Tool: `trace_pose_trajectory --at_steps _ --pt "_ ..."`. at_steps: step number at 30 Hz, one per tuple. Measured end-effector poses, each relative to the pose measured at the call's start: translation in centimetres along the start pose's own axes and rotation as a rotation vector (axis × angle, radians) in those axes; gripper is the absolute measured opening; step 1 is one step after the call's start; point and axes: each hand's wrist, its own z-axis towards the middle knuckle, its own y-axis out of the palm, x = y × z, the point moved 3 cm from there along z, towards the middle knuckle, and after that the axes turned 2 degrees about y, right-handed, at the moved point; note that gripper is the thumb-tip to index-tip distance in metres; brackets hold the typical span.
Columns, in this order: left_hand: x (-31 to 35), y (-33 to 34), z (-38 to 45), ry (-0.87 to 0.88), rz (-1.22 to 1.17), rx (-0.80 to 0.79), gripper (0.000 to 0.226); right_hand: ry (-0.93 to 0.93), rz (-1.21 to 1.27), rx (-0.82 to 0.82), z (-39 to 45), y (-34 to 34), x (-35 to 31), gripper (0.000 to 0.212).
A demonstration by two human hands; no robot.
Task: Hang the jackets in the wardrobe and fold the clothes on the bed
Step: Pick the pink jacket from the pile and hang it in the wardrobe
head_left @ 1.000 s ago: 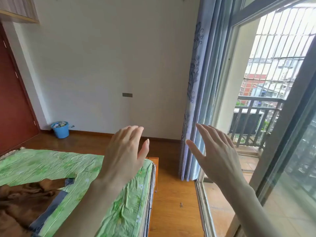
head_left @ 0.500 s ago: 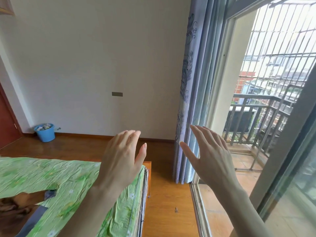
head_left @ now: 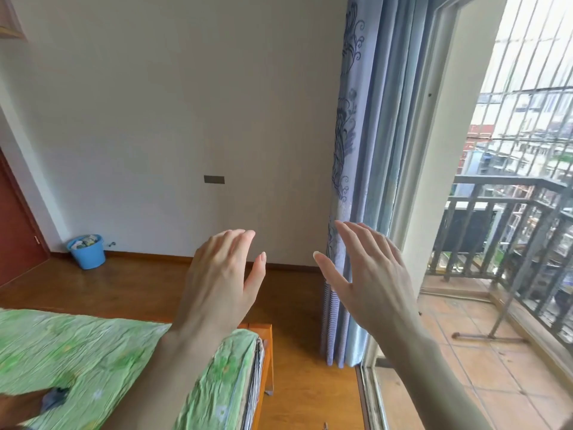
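Head view. My left hand [head_left: 221, 280] and right hand [head_left: 370, 274] are raised side by side in mid-air, fingers straight, holding nothing. The bed [head_left: 93, 352], under a green sheet, lies lower left; at its bottom-left edge a brown garment [head_left: 21, 405] with a dark blue patch is just in frame, possibly one of the jackets, though too little shows to be sure. No wardrobe is identifiable. I judge no garment is yet in hand. The next move calls for lowering my gaze and hands leftward to the garment and grasping it.
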Motion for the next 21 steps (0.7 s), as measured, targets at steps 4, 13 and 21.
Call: trace_pose_trajectory --at_steps 4,13,21 --pt "-1.0 3.8 3.5 -0.009 0.02 -0.004 0.049 -0.014 0.013 -0.009 3.9 3.6 2.1 0.07" --pt "-6.7 14.2 11.6 -0.035 0.034 -0.01 0.049 -0.091 0.003 -0.052 13.7 14.6 4.9 0.068" --pt "-14.1 22.7 19.7 -0.073 0.022 0.02 0.053 -0.18 -0.037 -0.104 24.6 26.3 5.9 0.06"
